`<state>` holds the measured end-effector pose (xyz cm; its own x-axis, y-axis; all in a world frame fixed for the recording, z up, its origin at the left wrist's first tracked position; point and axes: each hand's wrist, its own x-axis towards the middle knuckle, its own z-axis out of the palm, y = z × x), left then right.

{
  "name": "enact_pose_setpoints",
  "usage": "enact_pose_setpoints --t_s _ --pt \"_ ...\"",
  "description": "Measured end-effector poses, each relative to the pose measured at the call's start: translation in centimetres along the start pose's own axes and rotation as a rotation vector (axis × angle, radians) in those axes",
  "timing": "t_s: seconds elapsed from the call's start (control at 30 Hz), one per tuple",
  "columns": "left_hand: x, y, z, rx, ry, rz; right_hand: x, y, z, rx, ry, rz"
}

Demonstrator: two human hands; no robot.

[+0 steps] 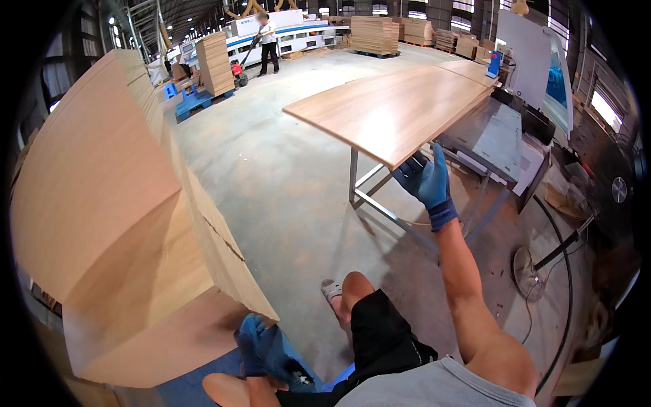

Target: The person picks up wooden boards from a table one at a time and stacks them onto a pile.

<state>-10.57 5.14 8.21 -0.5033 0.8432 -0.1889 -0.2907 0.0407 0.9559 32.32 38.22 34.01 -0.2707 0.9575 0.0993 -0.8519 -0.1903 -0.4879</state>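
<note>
My right hand, in a blue glove, grips the near corner of a long wood-veneer board that lies on a metal frame table. My left hand, also in a blue glove, hangs low beside the near corner of a tall stack of wooden boards on my left. Its fingers are curled and seem to hold nothing. My bent knee and sandalled foot show between the two hands.
A grey machine bed and a white machine cabinet stand behind the board. A floor fan with a cable is at right. Far off, a person pulls a pallet jack among stacked boards.
</note>
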Motion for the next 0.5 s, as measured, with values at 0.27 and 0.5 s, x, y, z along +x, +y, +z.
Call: enact_pose_setpoints --t_s 0.27,0.5 --pt "-0.7 -0.2 5.5 -0.853 -0.642 -0.191 1.7 1.4 2.0 0.002 -0.174 -0.037" --pt "-1.5 8.8 16.1 -0.456 -0.402 0.064 0.8 4.0 4.3 -0.003 -0.188 -0.049"
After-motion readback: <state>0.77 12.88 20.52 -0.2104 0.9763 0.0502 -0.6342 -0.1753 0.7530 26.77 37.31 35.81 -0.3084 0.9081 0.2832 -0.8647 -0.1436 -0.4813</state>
